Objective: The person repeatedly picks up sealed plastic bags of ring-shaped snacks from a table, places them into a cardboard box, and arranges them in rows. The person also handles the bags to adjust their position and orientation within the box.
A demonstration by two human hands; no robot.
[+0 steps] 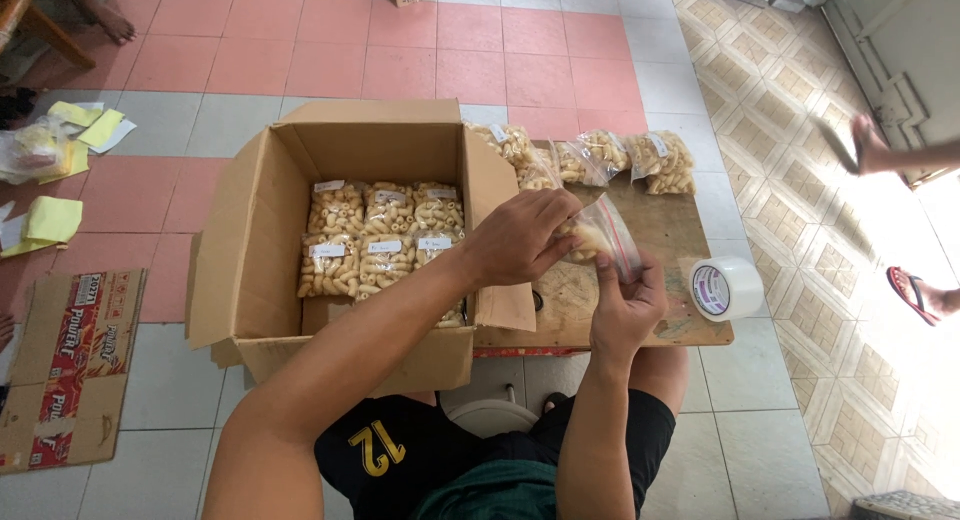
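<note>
Both of my hands hold one small clear zip bag of pale curled snacks [603, 232] above a low wooden table [680, 230]. My left hand [520, 237] grips its left side from above. My right hand [625, 305] pinches the bag's lower right edge. To the left an open cardboard box [265, 195] stands on the floor, with two rows of the same filled bags [382, 242] packed inside. Several more filled bags [600, 158] lie along the table's far edge.
A roll of white tape [726, 287] sits on the table's right corner. A flattened printed carton [70, 365] and yellow papers [50, 220] lie on the floor at left. Another person's feet [905, 160] in sandals are at the right.
</note>
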